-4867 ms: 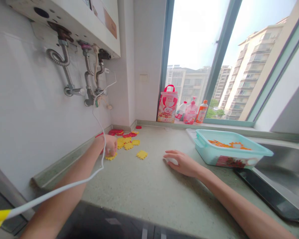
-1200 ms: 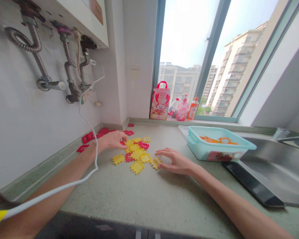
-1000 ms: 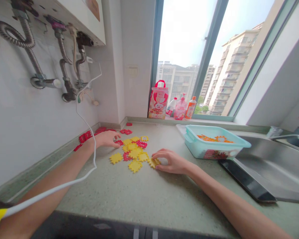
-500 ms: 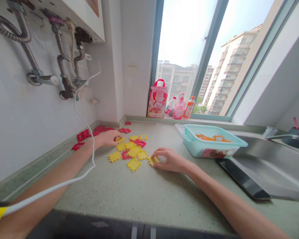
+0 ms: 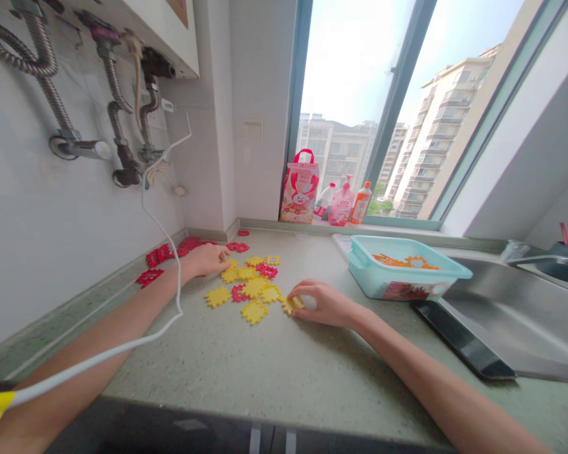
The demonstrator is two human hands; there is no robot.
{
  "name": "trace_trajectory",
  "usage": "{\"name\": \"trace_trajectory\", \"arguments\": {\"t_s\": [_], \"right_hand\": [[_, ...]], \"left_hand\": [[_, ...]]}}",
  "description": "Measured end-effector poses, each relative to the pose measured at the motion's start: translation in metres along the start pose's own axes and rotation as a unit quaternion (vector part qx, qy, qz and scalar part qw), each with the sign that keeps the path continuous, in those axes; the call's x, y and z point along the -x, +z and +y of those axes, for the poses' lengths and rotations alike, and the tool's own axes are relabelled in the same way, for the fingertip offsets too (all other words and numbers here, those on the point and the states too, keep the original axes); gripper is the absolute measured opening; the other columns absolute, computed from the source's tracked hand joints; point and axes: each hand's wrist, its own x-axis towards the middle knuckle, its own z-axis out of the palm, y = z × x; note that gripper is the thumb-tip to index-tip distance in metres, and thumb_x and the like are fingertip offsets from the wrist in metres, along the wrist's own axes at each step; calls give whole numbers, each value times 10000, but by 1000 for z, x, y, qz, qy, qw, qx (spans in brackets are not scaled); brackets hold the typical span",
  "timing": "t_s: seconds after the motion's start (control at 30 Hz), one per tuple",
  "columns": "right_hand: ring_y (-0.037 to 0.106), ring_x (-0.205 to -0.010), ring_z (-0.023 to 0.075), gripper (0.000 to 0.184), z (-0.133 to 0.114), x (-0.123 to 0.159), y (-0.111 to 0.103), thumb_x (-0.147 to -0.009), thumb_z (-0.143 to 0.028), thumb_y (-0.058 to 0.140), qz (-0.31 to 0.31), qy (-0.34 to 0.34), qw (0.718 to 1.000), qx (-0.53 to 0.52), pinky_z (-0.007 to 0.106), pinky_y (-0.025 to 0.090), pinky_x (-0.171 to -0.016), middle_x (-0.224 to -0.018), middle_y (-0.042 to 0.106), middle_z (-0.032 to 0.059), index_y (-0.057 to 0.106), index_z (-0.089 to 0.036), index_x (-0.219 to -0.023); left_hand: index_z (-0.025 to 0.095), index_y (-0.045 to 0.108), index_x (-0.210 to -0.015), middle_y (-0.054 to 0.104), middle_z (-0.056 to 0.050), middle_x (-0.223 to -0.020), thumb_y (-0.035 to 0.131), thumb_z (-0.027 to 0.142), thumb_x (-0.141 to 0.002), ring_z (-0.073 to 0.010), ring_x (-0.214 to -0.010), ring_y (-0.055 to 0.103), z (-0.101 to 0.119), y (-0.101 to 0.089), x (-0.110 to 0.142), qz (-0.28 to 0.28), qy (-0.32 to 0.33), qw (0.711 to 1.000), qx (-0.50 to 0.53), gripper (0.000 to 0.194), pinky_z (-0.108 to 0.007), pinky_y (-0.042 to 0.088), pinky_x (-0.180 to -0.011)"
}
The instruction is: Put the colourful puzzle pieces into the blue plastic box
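yellow tiles (image 5: 254,311): matt plastic | tub (image 5: 363,272): smooth plastic | sink (image 5: 539,321): metal (softly shiny)

We see yellow pcs (image 5: 254,311), red pcs (image 5: 158,255), speckled grey-green ctr (image 5: 265,378), pale turq. tub (image 5: 366,277), orange pcs (image 5: 392,260), white cable (image 5: 57,381), pink pump btl (image 5: 341,206) & blk slab (image 5: 464,340).

White characters on the pink pump bottle (image 5: 341,207) seem to read 立白. The pink bag (image 5: 299,197) carries lines of print around its cartoon, too small to make out. The white bottle (image 5: 325,200) has a red label and the orange bottle (image 5: 361,202) a pale one, both illegible. A patterned sticker on one yellow piece (image 5: 272,260) and the picture label on the tub (image 5: 363,256) are likewise unreadable.
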Motion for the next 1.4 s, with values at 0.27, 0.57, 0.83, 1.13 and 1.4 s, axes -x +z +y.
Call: {"name": "trace_trajectory", "arguments": {"t_s": [0.27, 0.57, 0.83, 1.13, 1.4], "right_hand": [[710, -1077, 242, 316, 2, 0, 1, -913, -396, 763, -1, 1, 1000, -8, 383, 537, -1005, -1184, 747, 78, 769, -265, -1201], [716, -1070, 239, 310, 2, 0, 2, -914, -396, 763, 2, -2, 1000, -6, 372, 543, -1003, -1178, 750, 78, 770, -266, -1195], [710, -1087, 244, 313, 3, 1, 2, -919, -405, 758, -1, -2, 1000, -3, 376, 540, -1008, -1190, 748, 76, 766, -272, -1202], [715, -1082, 245, 314, 0, 0, 2, -920, -412, 759, 3, -3, 1000, -4, 372, 545, -1007, -1198, 750, 83, 769, -265, -1197], [710, -1093, 247, 318, 1, 0, 2, -928, -427, 754, 6, -6, 1000, 5, 388, 544, -1018, -1202, 748, 81, 764, -273, -1205]], "left_hand": [[259, 678, -1402, 656, -68, -1452, 536, 193, -834, -250, -1307, 618, -11, 1, 0, -16, 85, 996, 7, 589, -339, 457, -1112], [240, 771, -1242, 769, -91, -1212, 706, 425, -773, -280, -1083, 704, -11, -5, 4, -14, 50, 999, -17, 508, -327, 503, -976], [220, 784, -1146, 772, -100, -1130, 700, 564, -782, -290, -1032, 692, -6, -17, 6, 69, 33, 996, -46, 508, -347, 491, -963], [215, 731, -1215, 742, -73, -1226, 702, 502, -860, -244, -1051, 689, 26, 9, 4, 68, 159, 981, 91, 458, -338, 505, -979], [236, 746, -1193, 739, -71, -1280, 708, 563, -883, -248, -1176, 674, 26, 15, 5, 23, 179, 976, 118, 452, -347, 465, -1074]]}}
